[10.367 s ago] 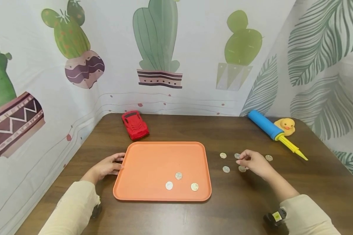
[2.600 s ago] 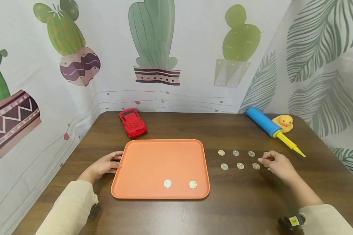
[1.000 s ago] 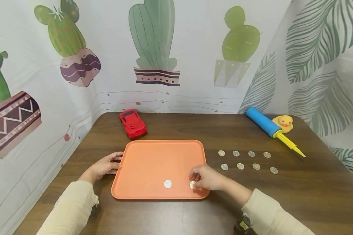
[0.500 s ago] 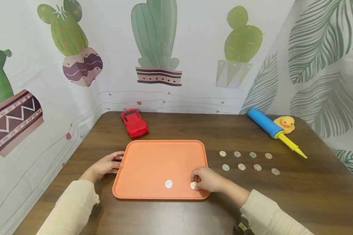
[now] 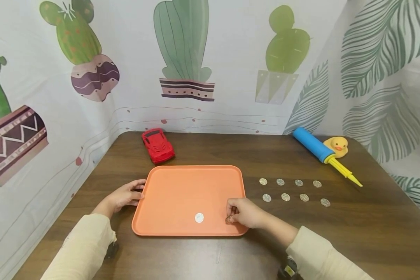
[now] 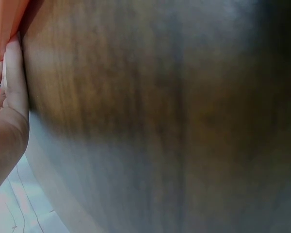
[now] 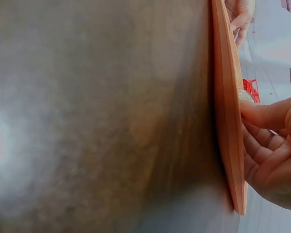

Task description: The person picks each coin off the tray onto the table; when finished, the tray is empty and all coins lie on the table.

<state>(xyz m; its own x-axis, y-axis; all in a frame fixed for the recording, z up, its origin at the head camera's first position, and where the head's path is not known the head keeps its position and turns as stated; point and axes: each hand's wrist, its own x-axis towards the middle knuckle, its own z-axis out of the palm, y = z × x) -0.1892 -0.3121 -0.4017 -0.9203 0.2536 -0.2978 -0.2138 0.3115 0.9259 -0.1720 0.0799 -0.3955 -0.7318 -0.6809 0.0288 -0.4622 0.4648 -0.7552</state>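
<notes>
An orange tray lies on the dark wooden table. My left hand holds its left rim; in the left wrist view, the fingers meet the tray edge close to the tabletop. Over the tray's lower right part, my right hand pinches a coin between thumb and fingertips. That coin is tilted, partly covered by the fingers, and shows as a silvery disc in the right wrist view. A second coin lies flat on the tray, left of my right hand.
Right of the tray, several coins lie in two rows. Behind the tray is a red toy car. At the back right are a blue and yellow hand pump and a yellow rubber duck. A patterned cloth hangs behind the table.
Coins have gone from the tray to the two rows on the right. My right hand came back to the tray and now tips up the coin it pinches. The left hand stays put.
</notes>
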